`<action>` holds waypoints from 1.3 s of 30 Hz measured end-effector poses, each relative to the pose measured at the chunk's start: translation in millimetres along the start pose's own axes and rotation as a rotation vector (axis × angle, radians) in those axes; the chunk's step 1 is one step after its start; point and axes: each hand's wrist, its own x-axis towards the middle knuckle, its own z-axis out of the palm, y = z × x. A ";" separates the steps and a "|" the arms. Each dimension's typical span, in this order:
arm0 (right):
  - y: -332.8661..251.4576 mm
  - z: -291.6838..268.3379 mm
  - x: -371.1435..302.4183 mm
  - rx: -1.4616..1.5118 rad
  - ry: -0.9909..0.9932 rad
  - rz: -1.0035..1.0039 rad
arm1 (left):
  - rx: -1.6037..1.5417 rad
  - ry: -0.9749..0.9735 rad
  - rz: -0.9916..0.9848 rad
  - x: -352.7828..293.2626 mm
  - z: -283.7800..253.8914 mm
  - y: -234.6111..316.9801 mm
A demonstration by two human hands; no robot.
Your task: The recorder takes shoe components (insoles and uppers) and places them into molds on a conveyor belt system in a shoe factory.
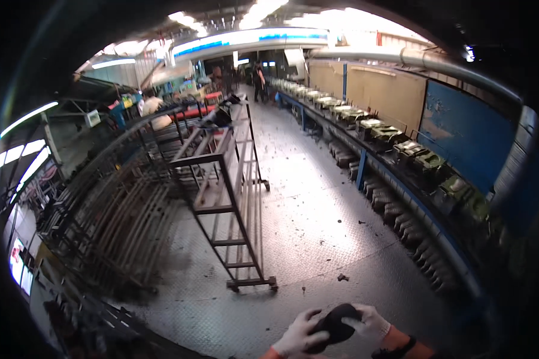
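Each gloved hand (371,326) grips a rounded black piece (336,326).

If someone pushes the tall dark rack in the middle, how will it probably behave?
The rack would probably roll, since small wheels show under its legs. It should stay stiff, as its frame looks like joined metal bars. Pushed high up, it may tip sideways, because it stands tall on a narrow base.

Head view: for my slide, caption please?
Gloved left hand and right hand hold a black piece above tread-plate flooring.
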 end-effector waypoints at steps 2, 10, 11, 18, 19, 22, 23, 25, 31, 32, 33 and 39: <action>-1.5 -64.2 75.2 0.027 0.049 0.055 | -0.284 -0.197 -0.206 118.2 -20.0 -18.2; 67.6 -290.1 510.2 0.206 -0.082 0.304 | -0.498 -0.148 -0.349 542.3 -174.5 -106.2; 87.2 -306.7 580.4 0.054 -0.180 0.197 | -0.598 -0.055 -0.420 581.5 -200.2 -127.6; 168.9 -398.8 1035.4 -0.054 -0.380 0.033 | -0.774 0.315 -0.493 914.3 -411.5 -283.8; 176.4 -423.1 1090.4 -0.078 -0.337 0.078 | -0.763 0.288 -0.559 969.3 -437.9 -294.5; 168.9 -498.1 1225.8 0.045 -0.129 0.127 | -0.283 0.088 -0.414 1141.3 -535.4 -333.1; 170.1 -523.5 1277.9 0.101 -0.124 0.162 | -0.312 0.071 -0.362 1194.1 -562.5 -346.0; 187.9 -562.8 1390.6 0.145 -0.115 0.221 | -0.440 -0.038 -0.351 1293.5 -614.8 -383.4; 238.4 -593.5 1800.3 -0.196 -0.373 0.011 | -0.402 0.522 -0.480 1538.1 -817.6 -503.9; 235.9 -592.5 1868.8 -0.266 -0.442 0.008 | -0.373 0.611 -0.450 1575.7 -861.4 -519.5; 228.3 -590.7 1934.3 -0.269 -0.485 0.029 | -0.373 0.619 -0.440 1609.3 -899.3 -547.8; 273.9 -650.7 2272.6 -0.127 -0.326 0.176 | -0.303 0.873 -0.546 1859.0 -1109.9 -689.6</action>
